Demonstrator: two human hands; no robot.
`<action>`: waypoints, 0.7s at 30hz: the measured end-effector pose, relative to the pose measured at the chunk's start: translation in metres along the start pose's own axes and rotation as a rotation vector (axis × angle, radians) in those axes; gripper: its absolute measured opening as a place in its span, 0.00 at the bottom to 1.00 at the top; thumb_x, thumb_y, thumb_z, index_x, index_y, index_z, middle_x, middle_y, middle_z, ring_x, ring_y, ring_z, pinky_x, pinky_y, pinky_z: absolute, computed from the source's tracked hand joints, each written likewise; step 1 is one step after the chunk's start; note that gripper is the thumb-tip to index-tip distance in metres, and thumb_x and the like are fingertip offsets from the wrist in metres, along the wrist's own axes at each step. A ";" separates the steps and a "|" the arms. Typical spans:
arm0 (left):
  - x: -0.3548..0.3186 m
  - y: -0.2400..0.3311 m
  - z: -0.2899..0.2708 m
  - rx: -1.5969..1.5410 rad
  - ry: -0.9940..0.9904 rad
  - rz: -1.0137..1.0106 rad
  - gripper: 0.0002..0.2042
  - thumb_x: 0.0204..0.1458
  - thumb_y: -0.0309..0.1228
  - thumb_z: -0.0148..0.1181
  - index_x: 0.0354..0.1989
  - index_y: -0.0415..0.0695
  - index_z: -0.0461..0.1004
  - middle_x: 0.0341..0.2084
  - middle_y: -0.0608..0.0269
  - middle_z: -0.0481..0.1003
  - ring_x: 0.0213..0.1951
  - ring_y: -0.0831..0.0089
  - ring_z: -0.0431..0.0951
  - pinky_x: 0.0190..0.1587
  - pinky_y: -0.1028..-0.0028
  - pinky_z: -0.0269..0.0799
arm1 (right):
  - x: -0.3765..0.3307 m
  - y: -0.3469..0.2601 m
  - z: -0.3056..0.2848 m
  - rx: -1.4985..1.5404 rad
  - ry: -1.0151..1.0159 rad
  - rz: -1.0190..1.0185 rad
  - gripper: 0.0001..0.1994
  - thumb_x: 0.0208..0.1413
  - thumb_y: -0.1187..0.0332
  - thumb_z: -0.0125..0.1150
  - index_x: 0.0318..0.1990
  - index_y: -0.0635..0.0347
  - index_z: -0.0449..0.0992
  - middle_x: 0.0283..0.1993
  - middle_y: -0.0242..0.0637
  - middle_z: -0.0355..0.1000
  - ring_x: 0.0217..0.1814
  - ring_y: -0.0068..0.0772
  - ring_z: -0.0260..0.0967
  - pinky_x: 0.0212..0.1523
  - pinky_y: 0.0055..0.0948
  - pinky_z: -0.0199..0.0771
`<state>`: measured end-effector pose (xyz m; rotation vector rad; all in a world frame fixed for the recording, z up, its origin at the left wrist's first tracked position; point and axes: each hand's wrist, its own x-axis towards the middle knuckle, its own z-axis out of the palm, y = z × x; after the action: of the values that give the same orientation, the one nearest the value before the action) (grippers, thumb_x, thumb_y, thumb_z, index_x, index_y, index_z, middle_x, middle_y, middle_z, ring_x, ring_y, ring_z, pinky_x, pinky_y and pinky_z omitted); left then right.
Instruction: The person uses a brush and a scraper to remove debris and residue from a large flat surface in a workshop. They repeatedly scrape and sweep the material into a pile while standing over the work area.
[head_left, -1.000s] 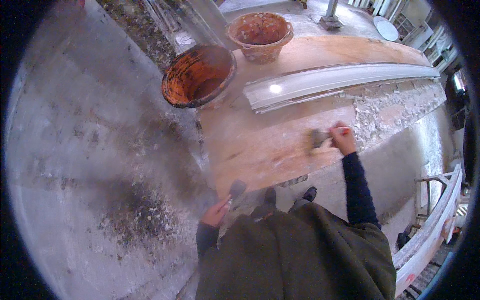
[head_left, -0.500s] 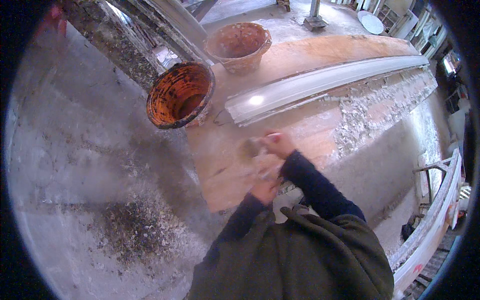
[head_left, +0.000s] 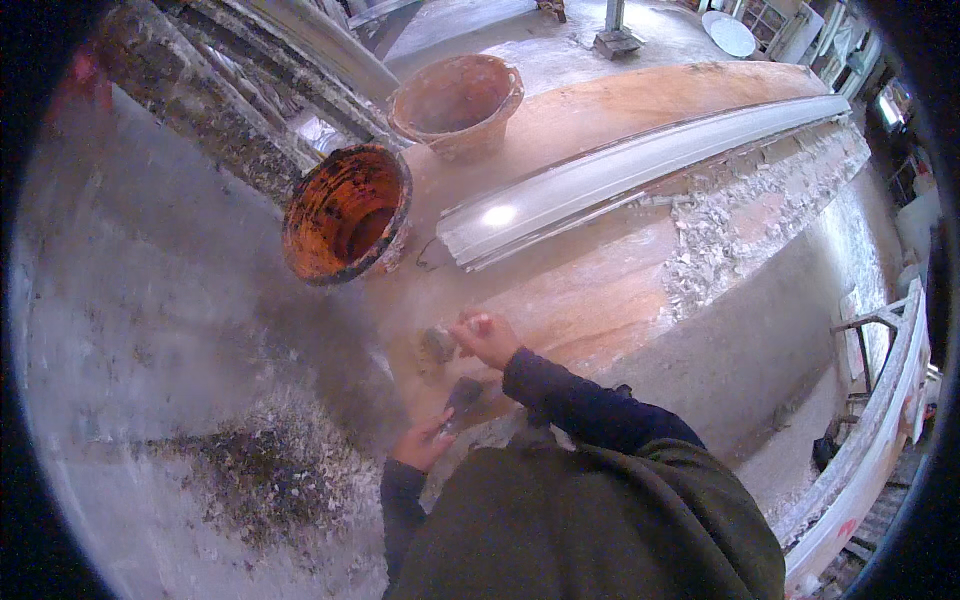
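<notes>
My right hand (head_left: 487,340) is closed on a brush (head_left: 438,345), its bristle end toward the left over the near left part of the orange-brown work board (head_left: 570,310). Slightly nearer to me, my left hand (head_left: 422,445) is closed round a dark, short, blocky tool (head_left: 463,394) that points up and to the right; its kind I cannot make out. The two held things are apart. Beyond my hands, a long white moulding (head_left: 620,165) with ridged edges lies across the board.
An orange bucket (head_left: 350,215) crusted with dark residue stands left of the moulding, with a wider orange tub (head_left: 455,105) behind it. Broken white flakes (head_left: 715,250) cover the board's right part. Dark debris (head_left: 265,465) litters the floor at left. A long white piece (head_left: 850,480) rests on a stand at right.
Both hands have moved left and nearer to me, the right one with the brush. The dark tool in my left hand now shows clearly. The view has shifted slightly.
</notes>
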<state>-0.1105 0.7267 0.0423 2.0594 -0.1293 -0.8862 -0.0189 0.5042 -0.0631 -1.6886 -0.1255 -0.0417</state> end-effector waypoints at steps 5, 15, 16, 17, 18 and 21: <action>0.013 0.016 0.005 0.021 -0.017 0.082 0.23 0.45 0.26 0.56 0.53 0.46 0.64 0.48 0.60 0.69 0.50 0.75 0.67 0.53 0.75 0.59 | 0.029 0.051 -0.118 0.579 0.390 0.439 0.09 0.49 0.62 0.56 0.30 0.58 0.73 0.24 0.36 0.71 0.23 0.28 0.71 0.21 0.26 0.72; 0.043 0.028 0.021 0.130 -0.042 0.211 0.24 0.45 0.27 0.56 0.54 0.46 0.63 0.47 0.58 0.69 0.48 0.71 0.68 0.51 0.74 0.62 | -0.047 -0.026 -0.252 0.313 0.757 0.272 0.09 0.50 0.63 0.54 0.25 0.55 0.66 0.18 0.30 0.65 0.18 0.23 0.68 0.17 0.22 0.70; 0.050 0.029 0.025 0.164 -0.035 0.279 0.24 0.45 0.27 0.56 0.54 0.46 0.63 0.48 0.57 0.69 0.48 0.70 0.69 0.50 0.74 0.62 | -0.040 -0.007 -0.237 0.097 0.636 0.300 0.08 0.49 0.64 0.54 0.24 0.56 0.68 0.18 0.29 0.65 0.18 0.22 0.67 0.18 0.22 0.70; 0.054 0.030 0.027 0.199 -0.018 0.285 0.23 0.46 0.28 0.56 0.54 0.46 0.63 0.47 0.57 0.69 0.48 0.69 0.69 0.50 0.73 0.62 | -0.023 -0.032 -0.201 0.255 0.510 0.350 0.05 0.48 0.67 0.55 0.26 0.58 0.69 0.18 0.29 0.66 0.17 0.23 0.67 0.17 0.23 0.71; 0.063 0.040 0.032 0.239 -0.035 0.318 0.23 0.46 0.29 0.56 0.54 0.46 0.63 0.47 0.56 0.69 0.48 0.67 0.69 0.49 0.73 0.63 | -0.014 0.015 -0.185 0.355 0.463 0.304 0.05 0.47 0.69 0.56 0.27 0.59 0.69 0.19 0.31 0.67 0.17 0.27 0.69 0.17 0.25 0.72; 0.090 0.090 0.054 0.338 -0.100 0.316 0.23 0.46 0.32 0.56 0.53 0.47 0.64 0.45 0.54 0.70 0.47 0.65 0.70 0.49 0.72 0.64 | 0.019 0.131 -0.205 0.212 0.575 0.316 0.06 0.48 0.68 0.56 0.29 0.61 0.69 0.20 0.35 0.68 0.19 0.32 0.71 0.17 0.27 0.73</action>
<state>-0.0575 0.5988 0.0414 2.2175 -0.6803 -0.8096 0.0231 0.2866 -0.1660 -1.4096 0.5487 -0.2641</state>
